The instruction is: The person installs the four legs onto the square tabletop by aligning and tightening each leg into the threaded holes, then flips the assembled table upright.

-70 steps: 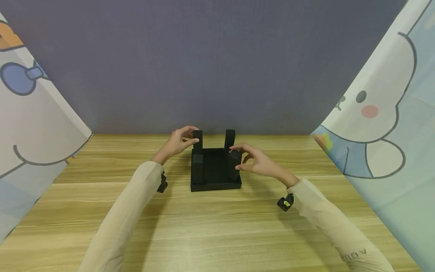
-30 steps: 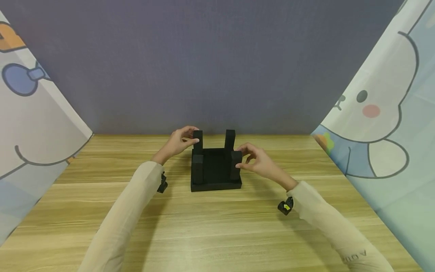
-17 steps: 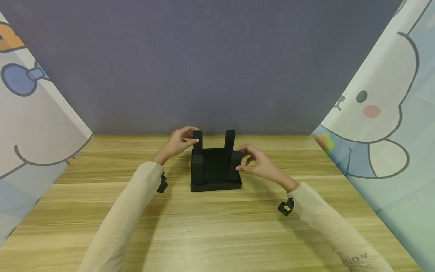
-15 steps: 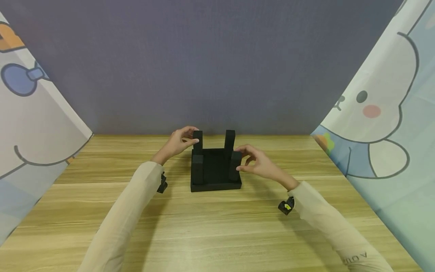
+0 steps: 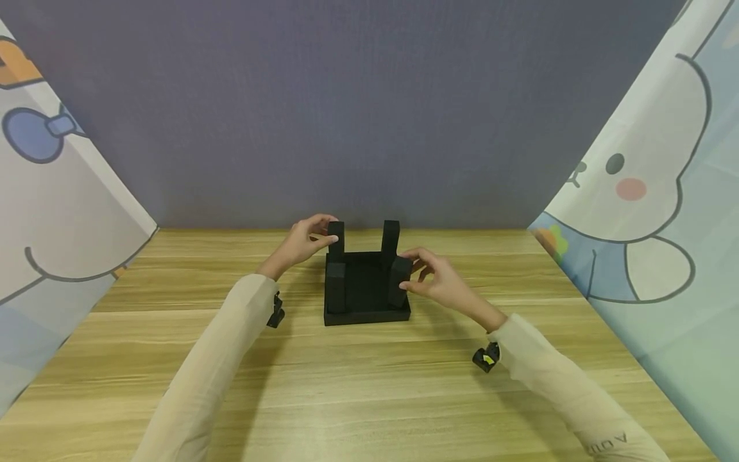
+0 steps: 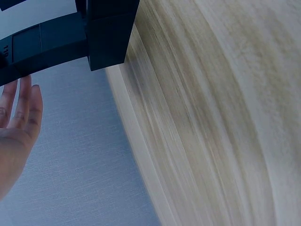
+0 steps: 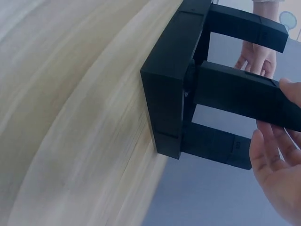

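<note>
A black square base (image 5: pixel 367 317) lies on the table with several black block legs rising from its corners, like a small stool turned upside down. My left hand (image 5: pixel 300 242) pinches the top of the far left leg (image 5: pixel 338 249) between thumb and fingers. At the near right corner, my right hand (image 5: pixel 443 281) grips a leg (image 5: pixel 397 282) by its upper end. That leg (image 7: pixel 235 89) leans slightly, and the right wrist view shows a round dark part where it meets the base. The near left leg (image 5: pixel 336 289) and far right leg (image 5: pixel 390 236) stand untouched.
The wood-grain table (image 5: pixel 358 391) reaches back to a grey upright panel (image 5: pixel 369 115). Cartoon-printed sheets (image 5: pixel 63 192) flank both sides. A small black camera (image 5: pixel 486 357) sits at the right wrist, another black camera (image 5: pixel 276 313) at the left.
The right hand has shifted a little, and the near right leg in it has turned and tilted slightly between frames. The left hand and the base have stayed in place.
</note>
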{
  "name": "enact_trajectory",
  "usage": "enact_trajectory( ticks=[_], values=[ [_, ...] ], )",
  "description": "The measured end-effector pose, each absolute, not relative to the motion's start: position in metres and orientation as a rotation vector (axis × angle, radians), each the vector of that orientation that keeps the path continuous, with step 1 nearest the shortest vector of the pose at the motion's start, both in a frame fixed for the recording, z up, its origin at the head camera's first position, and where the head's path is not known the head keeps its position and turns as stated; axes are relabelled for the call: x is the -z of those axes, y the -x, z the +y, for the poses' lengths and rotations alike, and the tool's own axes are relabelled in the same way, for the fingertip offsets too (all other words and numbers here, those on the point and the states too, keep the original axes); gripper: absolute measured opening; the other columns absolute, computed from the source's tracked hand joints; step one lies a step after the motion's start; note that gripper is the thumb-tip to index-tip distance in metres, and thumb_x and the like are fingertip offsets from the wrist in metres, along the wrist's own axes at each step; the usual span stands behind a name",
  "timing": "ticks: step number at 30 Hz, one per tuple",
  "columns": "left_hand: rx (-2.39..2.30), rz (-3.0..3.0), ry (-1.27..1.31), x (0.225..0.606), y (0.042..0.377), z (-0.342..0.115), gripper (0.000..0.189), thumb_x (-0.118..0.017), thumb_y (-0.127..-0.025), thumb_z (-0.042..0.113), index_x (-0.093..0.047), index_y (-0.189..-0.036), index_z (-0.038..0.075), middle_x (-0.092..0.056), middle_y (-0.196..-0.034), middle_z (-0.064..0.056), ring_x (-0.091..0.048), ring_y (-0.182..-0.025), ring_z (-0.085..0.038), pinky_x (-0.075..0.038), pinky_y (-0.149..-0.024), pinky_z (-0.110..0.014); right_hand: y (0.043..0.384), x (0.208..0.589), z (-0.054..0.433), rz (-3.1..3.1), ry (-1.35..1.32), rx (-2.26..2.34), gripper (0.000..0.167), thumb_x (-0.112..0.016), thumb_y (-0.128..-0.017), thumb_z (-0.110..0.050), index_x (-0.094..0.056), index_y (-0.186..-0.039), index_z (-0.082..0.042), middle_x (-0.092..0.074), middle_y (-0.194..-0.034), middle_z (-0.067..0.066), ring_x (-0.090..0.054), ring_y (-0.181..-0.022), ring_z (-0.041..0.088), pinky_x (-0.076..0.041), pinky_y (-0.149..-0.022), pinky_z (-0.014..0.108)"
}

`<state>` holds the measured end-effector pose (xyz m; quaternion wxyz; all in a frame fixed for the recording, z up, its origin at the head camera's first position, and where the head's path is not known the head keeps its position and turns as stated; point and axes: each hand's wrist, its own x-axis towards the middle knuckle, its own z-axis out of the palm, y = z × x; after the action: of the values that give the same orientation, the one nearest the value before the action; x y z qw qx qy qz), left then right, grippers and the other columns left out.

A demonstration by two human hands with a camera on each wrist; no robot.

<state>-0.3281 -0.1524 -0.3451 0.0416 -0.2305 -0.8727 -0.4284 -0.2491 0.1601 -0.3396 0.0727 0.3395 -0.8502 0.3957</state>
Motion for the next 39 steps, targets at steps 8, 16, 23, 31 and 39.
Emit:
enact_trajectory(
  ticks=[8,16,23,31,39],
  values=[
    [1.314,-2.669,0.709,0.344,0.328,-0.152,0.042,-0.061,-0.087,0.031,-0.051,-0.126,0.019,-0.049,-0.128,-0.011,-0.055,-0.110,-0.027,-0.048,-0.087,-0.046,0.251,0.337,0.162,-2.581,-1.103,-1.222,0.057,-0.073,-0.074,-0.001,-0.048,-0.124,0.003,-0.052,-0.122,0.019,-0.055,-0.098,0.033,-0.049,-0.076,0.049],
    [1.324,-2.673,0.709,0.345,0.328,-0.152,0.042,-0.061,-0.087,0.032,-0.050,-0.126,0.020,-0.048,-0.129,-0.011,-0.055,-0.111,-0.027,-0.048,-0.087,-0.045,0.263,0.331,0.167,-2.621,-1.285,-1.385,0.059,-0.071,-0.078,-0.006,-0.044,-0.130,0.000,-0.045,-0.134,0.017,-0.049,-0.113,0.028,-0.052,-0.078,0.042],
    [1.348,-2.668,0.714,0.345,0.328,-0.152,0.042,-0.061,-0.087,0.030,-0.050,-0.126,0.019,-0.047,-0.130,-0.012,-0.054,-0.112,-0.029,-0.049,-0.086,-0.046,0.261,0.334,0.166,-2.612,-1.209,-1.393,0.056,-0.073,-0.077,-0.012,-0.048,-0.126,-0.001,-0.050,-0.127,0.014,-0.052,-0.107,0.022,-0.052,-0.075,0.038],
    [1.324,-2.656,0.711,0.345,0.328,-0.151,0.041,-0.062,-0.087,0.029,-0.051,-0.125,0.019,-0.050,-0.127,-0.011,-0.056,-0.110,-0.027,-0.048,-0.088,-0.045,0.250,0.342,0.159,-2.581,-0.972,-1.332,0.051,-0.077,-0.074,-0.015,-0.051,-0.117,-0.006,-0.055,-0.116,0.008,-0.052,-0.096,0.020,-0.049,-0.077,0.040],
    [1.317,-2.646,0.709,0.345,0.327,-0.150,0.039,-0.062,-0.087,0.026,-0.052,-0.124,0.019,-0.052,-0.126,-0.010,-0.056,-0.110,-0.027,-0.048,-0.088,-0.045,0.237,0.327,0.153,-2.602,-0.973,-1.302,0.052,-0.075,-0.074,-0.004,-0.049,-0.118,0.002,-0.053,-0.119,0.019,-0.052,-0.098,0.029,-0.047,-0.078,0.051]
  ],
)
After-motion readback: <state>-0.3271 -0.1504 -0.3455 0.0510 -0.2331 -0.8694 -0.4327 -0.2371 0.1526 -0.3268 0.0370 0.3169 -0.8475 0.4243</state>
